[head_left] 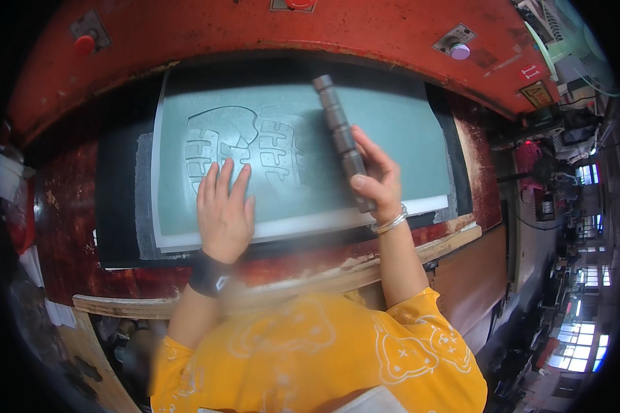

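Your right hand (384, 187) clasps the segmented dark bar (340, 131) (its long axis slants away leftward); your left hand (226, 215), fingers apart, lies on the green sheet (406, 151)

On my feed, mid-frame's OK: green sheet (386, 131) is fairly evenly lit, w/ shadow along its top edge under the red beam (220, 41). Windows (573, 344) at far R blow out; bkgd there's dim, soft. I see slight blur on the dark bar (339, 131), haze over the yellow shirt (275, 344). Fisheye bends straight edges; corners go black.
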The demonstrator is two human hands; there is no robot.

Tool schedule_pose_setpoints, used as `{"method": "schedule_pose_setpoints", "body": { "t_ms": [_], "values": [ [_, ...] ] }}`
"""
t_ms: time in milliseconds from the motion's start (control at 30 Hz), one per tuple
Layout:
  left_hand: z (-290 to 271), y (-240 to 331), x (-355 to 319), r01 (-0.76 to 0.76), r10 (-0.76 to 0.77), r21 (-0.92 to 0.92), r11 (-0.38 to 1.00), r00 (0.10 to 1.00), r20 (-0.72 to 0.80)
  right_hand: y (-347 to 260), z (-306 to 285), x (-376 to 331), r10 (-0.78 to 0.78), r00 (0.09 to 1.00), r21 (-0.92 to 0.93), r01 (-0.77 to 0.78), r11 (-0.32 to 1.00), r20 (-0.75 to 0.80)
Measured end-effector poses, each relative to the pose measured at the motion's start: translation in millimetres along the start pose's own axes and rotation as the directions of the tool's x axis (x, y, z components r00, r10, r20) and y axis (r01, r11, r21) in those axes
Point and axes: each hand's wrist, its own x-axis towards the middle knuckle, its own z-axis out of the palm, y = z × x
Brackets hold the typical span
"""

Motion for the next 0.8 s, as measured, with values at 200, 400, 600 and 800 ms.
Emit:
{"method": "schedule_pose_setpoints", "body": {
  "t_ms": [200, 400, 600, 800],
  "values": [
    [4, 3, 9, 0.006, -0.007, 0.033, 0.999, 1.000, 0.004, 11, -32, 7, -0.139, 0.990, -0.751, 0.072, 0.656, -0.026],
    [3, 1, 7, 0.015, -0.015, 0.029, 0.999, 1.000, 0.009, 24, -29, 6, -0.223, 0.975, -0.913, 0.115, 0.392, 0.027],
    [1, -3, 12, 0.017, -0.017, 0.007, 1.000, 0.999, 0.050, 24, -31, 14, -0.146, 0.989, -0.922, 0.081, 0.378, 0.027],
    [-13, 31, -25, 0.001, -0.016, -0.344, 0.939, 0.999, -0.042, 20, -65, 25, -0.225, 0.974, -0.725, 0.135, 0.676, -0.028]
  ]
}}
